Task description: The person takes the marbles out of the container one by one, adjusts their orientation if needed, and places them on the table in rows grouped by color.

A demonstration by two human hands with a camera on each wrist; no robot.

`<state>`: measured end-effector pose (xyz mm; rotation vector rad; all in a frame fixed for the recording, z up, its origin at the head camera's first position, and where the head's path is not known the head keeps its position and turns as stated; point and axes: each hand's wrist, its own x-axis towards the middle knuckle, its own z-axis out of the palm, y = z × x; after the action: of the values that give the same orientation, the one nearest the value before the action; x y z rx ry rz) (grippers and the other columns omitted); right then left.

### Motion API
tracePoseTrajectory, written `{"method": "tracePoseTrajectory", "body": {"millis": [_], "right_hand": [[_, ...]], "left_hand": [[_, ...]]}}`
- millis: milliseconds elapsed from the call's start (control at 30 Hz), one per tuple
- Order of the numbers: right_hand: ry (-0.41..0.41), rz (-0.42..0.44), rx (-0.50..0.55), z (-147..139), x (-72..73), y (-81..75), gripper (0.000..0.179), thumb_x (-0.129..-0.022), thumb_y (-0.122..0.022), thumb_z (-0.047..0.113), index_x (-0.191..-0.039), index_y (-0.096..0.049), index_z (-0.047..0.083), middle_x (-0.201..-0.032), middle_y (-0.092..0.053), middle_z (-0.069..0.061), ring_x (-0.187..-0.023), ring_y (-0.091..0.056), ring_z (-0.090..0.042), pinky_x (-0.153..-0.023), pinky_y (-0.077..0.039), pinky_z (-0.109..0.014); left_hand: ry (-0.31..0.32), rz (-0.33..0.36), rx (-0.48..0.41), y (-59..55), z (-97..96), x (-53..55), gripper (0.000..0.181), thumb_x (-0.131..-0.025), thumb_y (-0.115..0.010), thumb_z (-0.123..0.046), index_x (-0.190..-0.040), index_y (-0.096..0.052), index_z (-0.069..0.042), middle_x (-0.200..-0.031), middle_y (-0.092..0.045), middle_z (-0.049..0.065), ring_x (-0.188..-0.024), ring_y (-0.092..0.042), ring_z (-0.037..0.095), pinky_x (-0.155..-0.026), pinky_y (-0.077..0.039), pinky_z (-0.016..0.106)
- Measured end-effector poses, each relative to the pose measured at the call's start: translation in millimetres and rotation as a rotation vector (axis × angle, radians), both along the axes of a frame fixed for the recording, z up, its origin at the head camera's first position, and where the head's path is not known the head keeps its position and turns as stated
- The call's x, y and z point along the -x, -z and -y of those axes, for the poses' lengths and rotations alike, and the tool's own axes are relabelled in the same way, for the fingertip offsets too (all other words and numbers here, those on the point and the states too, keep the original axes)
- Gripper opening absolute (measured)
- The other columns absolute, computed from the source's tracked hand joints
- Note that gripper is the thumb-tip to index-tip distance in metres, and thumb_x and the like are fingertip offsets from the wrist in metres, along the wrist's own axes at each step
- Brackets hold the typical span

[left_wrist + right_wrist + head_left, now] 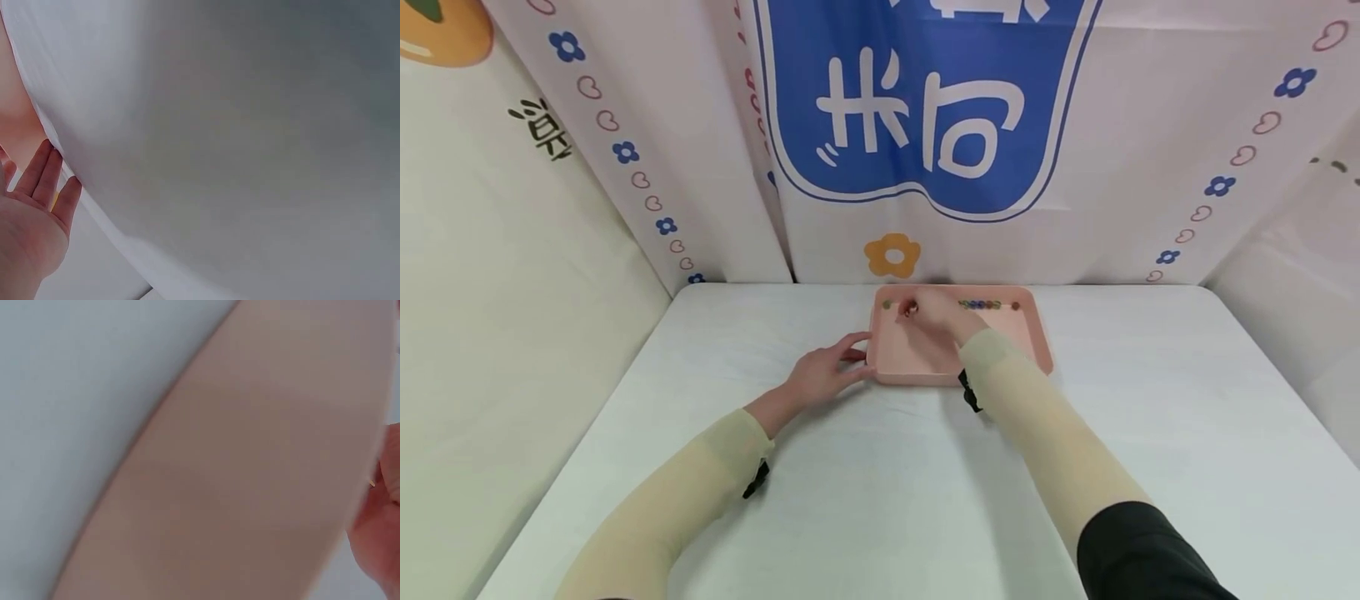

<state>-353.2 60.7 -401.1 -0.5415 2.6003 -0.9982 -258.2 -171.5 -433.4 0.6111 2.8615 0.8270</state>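
Left hand [823, 372]: spread, gripping nothing, touching tray [897, 357], likely steadying it; right hand [938, 312]: fingertips among beads [982, 305]; pinch unclear

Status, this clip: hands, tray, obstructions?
Left hand touching pink tray at left edge. Right hand over tray, grip unclear. Small round pieces along tray's far side; right hand blocks part of view.

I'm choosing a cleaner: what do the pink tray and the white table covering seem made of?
The pink tray: probably smooth, matt plastic, judging by its even colour and rounded corners. The white table covering: likely dull fabric, from its faint creases, though thin plastic is possible.
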Motion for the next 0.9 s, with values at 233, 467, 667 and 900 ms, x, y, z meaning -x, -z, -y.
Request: {"method": "tracePoseTrajectory", "body": {"millis": [233,467,667,900], "right_hand": [[-0.087,-0.121,-0.088,-5.4,5.8,-7.6,0.029,-0.092,-0.05,-0.006,-0.113,-0.067,0.002,-0.114,-0.063,-0.008,-0.103,-0.054,-0.021,-0.092,-0.043,-0.033],[-0.129,-0.157,-0.08,-21.3,-1.2,-18.6,0.026,-0.094,-0.053,-0.003,-0.115,-0.068,0.002,-0.113,-0.065,-0.01,-0.102,-0.055,-0.022,-0.089,-0.046,-0.036],[-0.11,-0.109,-0.043,-40.6,-11.7,-23.4,0.021,-0.097,-0.053,0.003,-0.115,-0.065,0.002,-0.111,-0.062,-0.01,-0.101,-0.053,-0.024,-0.09,-0.045,-0.037],[-0.126,-0.065,0.027,-55.2,-25.4,-24.7,0.02,-0.098,-0.055,0.007,-0.115,-0.065,0.008,-0.116,-0.061,-0.012,-0.099,-0.052,-0.024,-0.088,-0.046,-0.038]], "left_hand": [[0.013,0.013,0.003,-1.2,1.6,2.5,0.064,-0.093,-0.06,-0.051,-0.146,-0.039,-0.023,-0.126,-0.064,0.004,-0.117,-0.058,0.029,-0.097,-0.041,0.05],[0.013,0.025,0.005,-2.0,0.9,2.9,0.065,-0.093,-0.059,-0.052,-0.147,-0.038,-0.023,-0.127,-0.064,0.005,-0.118,-0.058,0.029,-0.098,-0.041,0.051],[0.006,0.024,0.019,-1.8,-0.3,3.0,0.066,-0.093,-0.059,-0.053,-0.147,-0.038,-0.022,-0.127,-0.063,0.005,-0.117,-0.058,0.029,-0.099,-0.04,0.05],[0.005,0.017,0.025,-1.2,0.2,3.1,0.067,-0.093,-0.059,-0.052,-0.149,-0.036,-0.022,-0.127,-0.064,0.005,-0.117,-0.058,0.027,-0.098,-0.041,0.049]]}}
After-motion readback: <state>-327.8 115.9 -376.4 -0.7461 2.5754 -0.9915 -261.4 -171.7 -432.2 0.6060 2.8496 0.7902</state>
